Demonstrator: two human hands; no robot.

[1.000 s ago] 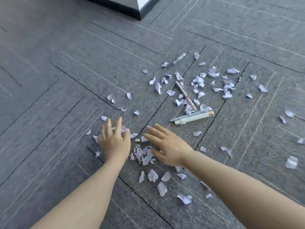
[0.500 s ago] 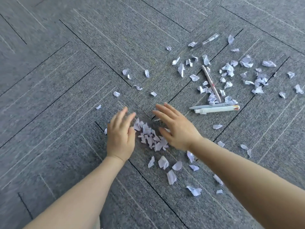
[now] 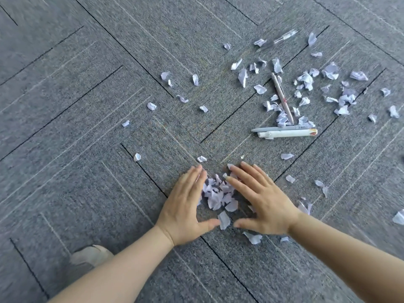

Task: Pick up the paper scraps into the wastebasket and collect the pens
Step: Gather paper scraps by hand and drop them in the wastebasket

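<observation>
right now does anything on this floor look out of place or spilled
Yes. Torn paper scraps are strewn across the grey carpet, thickest at upper right, with four pens lying among them, such as the white pen. The left hand and right hand flank a small gathered pile. No wastebasket is in view.

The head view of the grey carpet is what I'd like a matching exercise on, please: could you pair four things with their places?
Things:
1. heap of pale paper scraps
2. thick white pen with red end
3. clear pen
4. pale shoe tip

Places:
A. far, top of the scatter
B. between left hand and right hand
C. beside the left forearm
D. alongside a slim grey pen

Pairs: 1-B, 2-D, 3-A, 4-C
</observation>
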